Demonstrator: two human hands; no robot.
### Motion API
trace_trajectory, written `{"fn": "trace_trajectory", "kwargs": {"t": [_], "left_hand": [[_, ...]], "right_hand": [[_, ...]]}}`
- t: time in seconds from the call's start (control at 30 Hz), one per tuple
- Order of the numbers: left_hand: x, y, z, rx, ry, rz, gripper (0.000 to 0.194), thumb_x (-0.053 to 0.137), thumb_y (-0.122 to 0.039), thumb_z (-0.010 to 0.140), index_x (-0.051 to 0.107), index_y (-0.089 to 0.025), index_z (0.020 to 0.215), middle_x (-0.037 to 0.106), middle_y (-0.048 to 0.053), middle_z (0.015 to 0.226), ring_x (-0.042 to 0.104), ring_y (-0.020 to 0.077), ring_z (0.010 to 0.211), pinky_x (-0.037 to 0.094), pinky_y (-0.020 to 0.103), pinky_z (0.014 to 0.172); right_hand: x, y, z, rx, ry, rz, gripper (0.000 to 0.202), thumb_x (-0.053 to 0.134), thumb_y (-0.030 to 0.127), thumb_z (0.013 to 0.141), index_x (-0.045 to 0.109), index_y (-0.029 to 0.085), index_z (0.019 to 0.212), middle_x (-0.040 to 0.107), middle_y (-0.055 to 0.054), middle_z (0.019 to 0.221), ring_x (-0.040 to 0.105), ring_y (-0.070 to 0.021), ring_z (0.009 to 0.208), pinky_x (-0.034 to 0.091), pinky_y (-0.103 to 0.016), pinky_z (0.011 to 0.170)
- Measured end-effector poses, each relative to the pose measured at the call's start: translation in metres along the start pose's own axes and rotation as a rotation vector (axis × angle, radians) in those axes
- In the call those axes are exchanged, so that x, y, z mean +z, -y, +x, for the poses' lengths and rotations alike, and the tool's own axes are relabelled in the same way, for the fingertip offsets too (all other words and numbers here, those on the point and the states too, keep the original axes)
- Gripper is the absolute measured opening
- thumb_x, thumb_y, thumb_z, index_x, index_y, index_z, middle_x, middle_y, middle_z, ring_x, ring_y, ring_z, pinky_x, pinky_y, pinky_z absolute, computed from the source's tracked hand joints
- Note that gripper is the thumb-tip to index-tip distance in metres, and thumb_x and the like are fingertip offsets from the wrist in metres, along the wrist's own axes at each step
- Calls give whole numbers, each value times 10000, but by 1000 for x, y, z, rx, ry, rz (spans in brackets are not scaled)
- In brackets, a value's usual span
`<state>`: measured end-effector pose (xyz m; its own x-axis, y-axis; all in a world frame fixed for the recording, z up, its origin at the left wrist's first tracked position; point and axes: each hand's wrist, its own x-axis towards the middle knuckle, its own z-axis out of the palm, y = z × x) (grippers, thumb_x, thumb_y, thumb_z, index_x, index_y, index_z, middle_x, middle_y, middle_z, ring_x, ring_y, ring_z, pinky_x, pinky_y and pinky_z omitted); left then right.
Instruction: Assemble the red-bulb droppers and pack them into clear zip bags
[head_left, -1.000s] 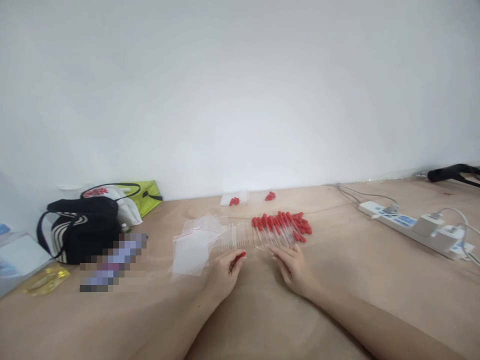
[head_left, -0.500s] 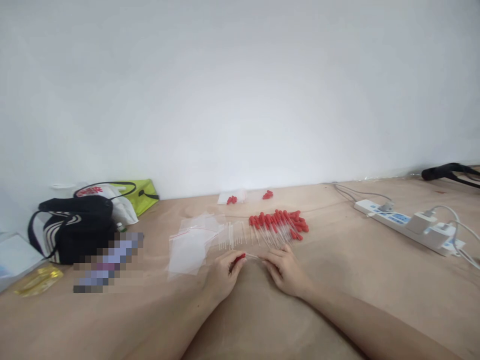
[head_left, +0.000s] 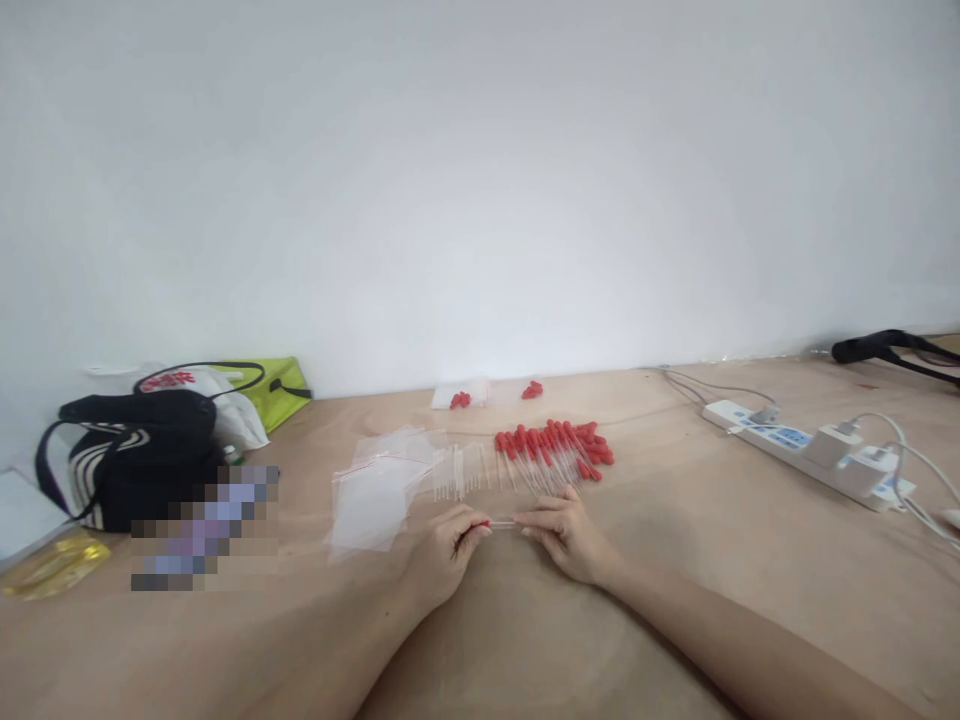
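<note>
Between the two hands, at the centre of the dial, a thin clear dropper tube (head_left: 502, 525) runs level, its left end at a red dropper bulb (head_left: 486, 524). The left hand (head_left: 446, 548) pinches the bulb, mostly hidden by the fingers; the right hand (head_left: 568, 535) grips the tube's other end. The hands are near each other but apart. From the tube, red-bulbed droppers (head_left: 559, 437) lie heaped at one o'clock, loose clear tubes (head_left: 459, 470) at eleven, zip-lock bags (head_left: 371, 505) around nine, and a white power strip (head_left: 787, 437) between two and three.
</note>
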<state>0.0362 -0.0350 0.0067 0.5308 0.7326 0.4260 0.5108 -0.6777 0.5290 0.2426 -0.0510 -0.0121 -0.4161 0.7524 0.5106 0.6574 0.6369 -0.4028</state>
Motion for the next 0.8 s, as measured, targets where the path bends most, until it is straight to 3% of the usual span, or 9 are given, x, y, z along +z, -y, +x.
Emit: {"fn": "trace_trajectory", "kwargs": {"t": [0.33, 0.5, 0.8], "left_hand": [[-2, -8, -4, 39, 134, 24, 216, 410, -263, 831, 599, -169, 781, 585, 18, 705, 528, 115, 634, 403, 215, 600], [-1, -11, -4, 66, 105, 96, 233, 378, -268, 840, 574, -164, 766, 558, 21, 672, 509, 117, 605, 395, 219, 575], [0, -10, -6, 125, 116, 122, 181, 404, -230, 830, 552, -157, 757, 558, 24, 700, 519, 121, 633, 393, 211, 579]], "right_hand": [[-6, -3, 2, -173, -5, -178, 271, 420, 156, 804, 601, 257, 980, 601, -6, 738, 491, -114, 657, 204, -290, 638], [-6, 8, 0, -141, -6, -166, 232, 375, 164, 811, 605, 197, 826, 572, 1, 664, 462, -105, 600, 197, -287, 626], [6, 13, 1, -117, -2, -132, 250, 343, 176, 828, 577, 186, 742, 546, 10, 624, 423, -98, 565, 192, -275, 630]]}}
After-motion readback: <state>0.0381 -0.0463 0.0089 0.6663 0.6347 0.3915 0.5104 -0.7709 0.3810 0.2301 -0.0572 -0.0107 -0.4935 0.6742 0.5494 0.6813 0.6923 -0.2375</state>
